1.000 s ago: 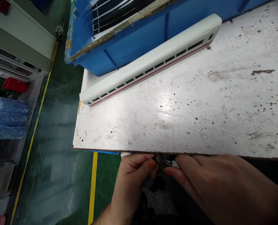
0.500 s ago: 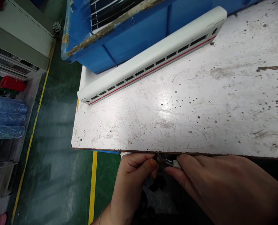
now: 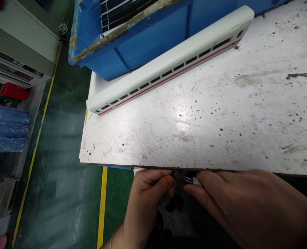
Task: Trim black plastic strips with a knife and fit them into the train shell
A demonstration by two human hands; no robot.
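Observation:
Just below the front edge of the scratched white worktop, my left hand and my right hand pinch a small metal part with a white end. Its exact form is hidden by my fingers and the edge. Dark material and a crumpled plastic bag lie under my hands. Far from both hands, a white model train carriage shell with dark windows and a red stripe lies along the back of the worktop.
A blue bin with a worn rim holding dark strips stands behind the shell. Left of the worktop lies a green floor with yellow lines. Beyond it are a grey cabinet, a red cylinder and blue-wrapped bundles.
The whole scene has shifted slightly in view, with the shell's far end moving up and to the right. My hands stay almost still, with the small part still pinched between them.

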